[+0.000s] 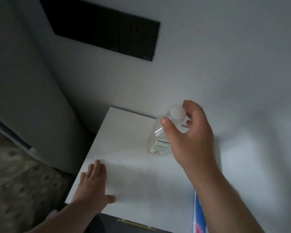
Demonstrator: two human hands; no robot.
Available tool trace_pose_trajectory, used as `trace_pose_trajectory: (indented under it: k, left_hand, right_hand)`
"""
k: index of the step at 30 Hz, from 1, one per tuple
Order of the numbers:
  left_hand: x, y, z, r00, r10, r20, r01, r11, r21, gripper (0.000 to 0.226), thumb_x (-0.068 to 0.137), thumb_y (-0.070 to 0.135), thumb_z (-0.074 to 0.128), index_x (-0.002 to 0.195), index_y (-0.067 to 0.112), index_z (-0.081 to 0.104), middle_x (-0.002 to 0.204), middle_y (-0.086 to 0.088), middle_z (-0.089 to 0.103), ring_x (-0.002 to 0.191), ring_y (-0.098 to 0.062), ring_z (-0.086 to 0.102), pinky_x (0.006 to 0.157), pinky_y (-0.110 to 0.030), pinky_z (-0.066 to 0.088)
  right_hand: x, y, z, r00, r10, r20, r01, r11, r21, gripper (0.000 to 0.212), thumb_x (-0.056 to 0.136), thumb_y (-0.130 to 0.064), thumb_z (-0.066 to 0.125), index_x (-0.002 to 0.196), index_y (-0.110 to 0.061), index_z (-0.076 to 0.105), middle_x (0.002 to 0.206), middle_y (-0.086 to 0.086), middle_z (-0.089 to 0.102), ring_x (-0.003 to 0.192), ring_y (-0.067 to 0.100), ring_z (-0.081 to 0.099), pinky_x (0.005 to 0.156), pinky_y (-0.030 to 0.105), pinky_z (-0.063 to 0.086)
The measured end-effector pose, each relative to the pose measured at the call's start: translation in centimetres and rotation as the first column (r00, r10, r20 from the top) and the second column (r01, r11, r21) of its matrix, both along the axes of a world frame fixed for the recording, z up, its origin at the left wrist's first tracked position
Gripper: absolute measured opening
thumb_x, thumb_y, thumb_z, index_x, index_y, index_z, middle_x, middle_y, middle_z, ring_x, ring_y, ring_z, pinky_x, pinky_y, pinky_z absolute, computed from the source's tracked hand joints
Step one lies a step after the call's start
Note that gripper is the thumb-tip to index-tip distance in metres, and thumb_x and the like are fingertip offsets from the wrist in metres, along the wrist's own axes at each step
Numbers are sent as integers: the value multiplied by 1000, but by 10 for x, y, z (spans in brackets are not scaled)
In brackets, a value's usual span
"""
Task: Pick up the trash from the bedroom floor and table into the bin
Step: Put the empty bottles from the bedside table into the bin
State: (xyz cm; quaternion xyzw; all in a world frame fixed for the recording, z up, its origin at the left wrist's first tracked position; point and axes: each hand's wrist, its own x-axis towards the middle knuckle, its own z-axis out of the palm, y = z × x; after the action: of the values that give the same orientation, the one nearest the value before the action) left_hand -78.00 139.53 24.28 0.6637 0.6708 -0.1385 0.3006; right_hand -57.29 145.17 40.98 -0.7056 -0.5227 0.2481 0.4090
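A clear plastic bottle (pixel 160 137) with a white cap and a small label stands tilted on the white bedside table (pixel 133 182), near its far right corner. My right hand (pixel 191 135) grips the bottle just below the cap, thumb in front and fingers curled behind it. Flat on the table's near left part lies my left hand (pixel 92 184), fingers straight and holding nothing.
A black socket panel (pixel 107 29) is on the white wall above. The grey padded headboard (pixel 23 81) and patterned bedding (pixel 15 182) lie to the left. A brass drawer handle (pixel 136 224) shows below the tabletop. A blue and pink thing (pixel 199 219) sits at the table's right edge.
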Motion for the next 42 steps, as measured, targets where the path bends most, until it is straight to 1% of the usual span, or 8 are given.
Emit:
trace_pose_trajectory:
  k: [3, 8, 17, 23, 30, 36, 39, 42]
  left_hand:
    - [-1, -1, -2, 1000, 8, 17, -9, 1000, 15, 111, 80, 55, 62, 149, 8, -11, 157, -10, -20, 146, -29, -12, 120, -42, 2]
    - [-3, -2, -5, 998, 32, 59, -35, 998, 58, 108, 77, 55, 65, 150, 12, -2, 158, -6, -16, 146, -26, -9, 120, -39, 4]
    - [-10, -5, -7, 996, 40, 79, -46, 996, 71, 112, 77, 53, 66, 150, 10, -7, 158, -6, -17, 146, -23, -9, 120, -38, 1]
    - [-41, -60, 7, 978, 180, 106, -196, 965, 171, 72, 91, 42, 52, 150, 21, 16, 160, 2, 2, 147, -18, 2, 120, -36, 9]
    - [-162, -193, -23, 828, 551, 102, -556, 830, 34, 40, 85, 45, 54, 121, 25, 59, 130, 3, 57, 120, -20, 53, 97, -30, 43]
    - [-222, -269, -87, 724, 686, 80, -629, 703, -332, 45, 82, 52, 47, 115, 25, 62, 121, -1, 64, 112, -17, 60, 92, -25, 46]
    - [-225, -278, -115, 570, 810, 136, -725, 574, -381, 36, 94, 25, 53, 126, 11, 56, 128, -11, 59, 119, -27, 55, 98, -30, 42]
    - [-221, -269, -136, 332, 927, 176, -810, 375, -451, 41, 97, 19, 49, 135, 5, 46, 137, -16, 50, 127, -30, 48, 103, -32, 39]
  right_hand:
    - [6, 12, -6, 998, -16, -65, 17, 1000, 16, 38, 76, -27, 74, 105, -36, 50, 92, -26, 57, 91, -5, 56, 77, 12, 40]
    - [13, 17, -21, 991, -4, -135, 2, 1000, -12, 26, 75, -24, 75, 93, -33, 58, 88, -22, 65, 87, -5, 61, 68, 6, 41]
    - [-21, -5, 7, 981, 109, -158, -93, 990, 105, 25, 76, -21, 77, 97, -26, 65, 95, -11, 71, 90, 0, 66, 78, 14, 51]
    - [-78, -48, 43, 885, 379, -271, -350, 924, 152, 29, 70, -31, 77, 97, -31, 63, 96, -13, 73, 91, 0, 68, 76, 11, 51]
    - [-170, -102, 8, 699, 605, -381, -639, 768, 48, 34, 67, -40, 77, 99, -35, 65, 99, -13, 72, 95, 7, 69, 81, 26, 56]
    - [-230, -147, -103, 676, 668, -311, -737, 608, -296, 35, 72, -36, 79, 102, -36, 61, 100, -16, 69, 96, 1, 65, 84, 29, 56]
    - [-246, -161, -170, 690, 656, -306, -715, 554, -426, 33, 69, -43, 77, 99, -40, 61, 98, -15, 70, 94, -2, 64, 86, 33, 56]
    - [-258, -170, -225, 701, 654, -284, -693, 533, -485, 32, 66, -45, 75, 95, -42, 62, 97, -14, 71, 94, -2, 64, 86, 34, 55]
